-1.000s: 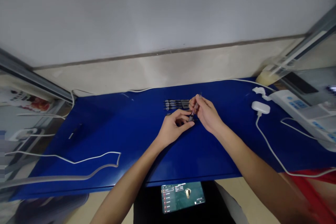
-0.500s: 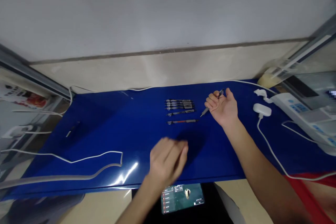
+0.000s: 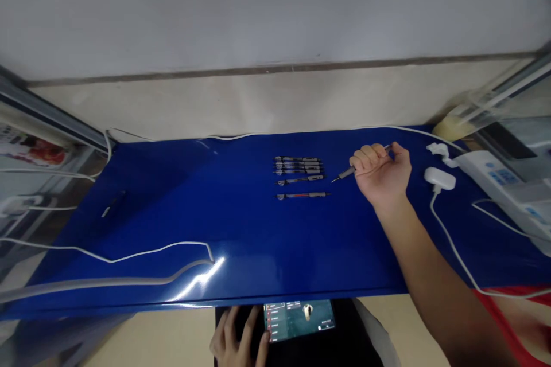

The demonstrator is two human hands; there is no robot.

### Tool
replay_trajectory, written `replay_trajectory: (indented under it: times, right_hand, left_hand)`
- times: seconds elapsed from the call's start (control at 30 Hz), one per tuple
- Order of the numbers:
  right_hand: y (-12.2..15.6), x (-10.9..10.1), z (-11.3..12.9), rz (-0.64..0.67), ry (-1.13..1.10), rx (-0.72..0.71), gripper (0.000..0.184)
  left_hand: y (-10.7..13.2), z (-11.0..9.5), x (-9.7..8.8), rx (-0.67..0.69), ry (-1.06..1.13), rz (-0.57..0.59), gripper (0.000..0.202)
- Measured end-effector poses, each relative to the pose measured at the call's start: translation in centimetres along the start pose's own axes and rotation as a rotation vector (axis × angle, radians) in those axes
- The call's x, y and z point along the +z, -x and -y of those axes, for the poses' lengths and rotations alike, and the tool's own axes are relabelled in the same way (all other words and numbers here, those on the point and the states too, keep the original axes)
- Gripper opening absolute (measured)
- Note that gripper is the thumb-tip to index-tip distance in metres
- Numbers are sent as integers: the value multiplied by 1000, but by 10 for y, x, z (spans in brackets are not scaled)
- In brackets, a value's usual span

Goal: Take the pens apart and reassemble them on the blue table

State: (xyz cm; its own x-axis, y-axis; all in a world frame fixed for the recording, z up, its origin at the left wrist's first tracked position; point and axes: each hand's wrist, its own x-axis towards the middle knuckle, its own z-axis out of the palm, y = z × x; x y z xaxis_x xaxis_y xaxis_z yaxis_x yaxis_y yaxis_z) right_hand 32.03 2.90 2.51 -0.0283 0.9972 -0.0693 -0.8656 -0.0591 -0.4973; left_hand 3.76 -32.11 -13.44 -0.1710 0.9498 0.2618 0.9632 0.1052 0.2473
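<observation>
My right hand (image 3: 381, 172), palm turned up, is closed around a pen (image 3: 344, 174) with a grey grip. The pen's tip points left and down, above the blue tabletop (image 3: 206, 195). To its left lie several pens (image 3: 298, 166) in a close row, one more pen (image 3: 300, 180) slightly apart, and a pen with a red part (image 3: 301, 195) nearest me. Below the table edge, my left hand (image 3: 239, 338) rests over my lap with its fingers spread. Its thumb is at the left edge of a lit phone (image 3: 299, 321).
A dark pen-like item (image 3: 114, 204) lies at the far left. White cables (image 3: 163, 249) cross the left front. On the right are a white charger (image 3: 439, 178) with its cord and a white device with blue buttons (image 3: 503, 178). A wall (image 3: 258, 104) stands behind.
My left hand has moved from above the table down to the phone in my lap, and its fingers have spread. My right hand has shifted right with the pen. The view has shifted slightly.
</observation>
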Motion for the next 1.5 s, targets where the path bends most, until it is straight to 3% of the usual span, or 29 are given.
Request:
replay_trajectory:
  times: [0.23, 0.47, 0.7, 1.07, 1.5]
  right_hand:
    - [1, 1, 1, 0, 183, -34, 47]
    - [2, 4, 3, 27, 87, -15, 42]
    - [3, 7, 3, -22, 173, -40, 47]
    - [6, 10, 6, 6, 161, -83, 48]
    - [5, 9, 4, -24, 85, -48, 47]
  left_hand:
    - [4, 2, 5, 55, -48, 89, 35]
    - [3, 4, 5, 90, -71, 56, 36]
    - [6, 8, 5, 39, -9, 101, 45]
    - [0, 2, -2, 49, -15, 97, 36]
    - [0, 1, -3, 69, -17, 70, 38]
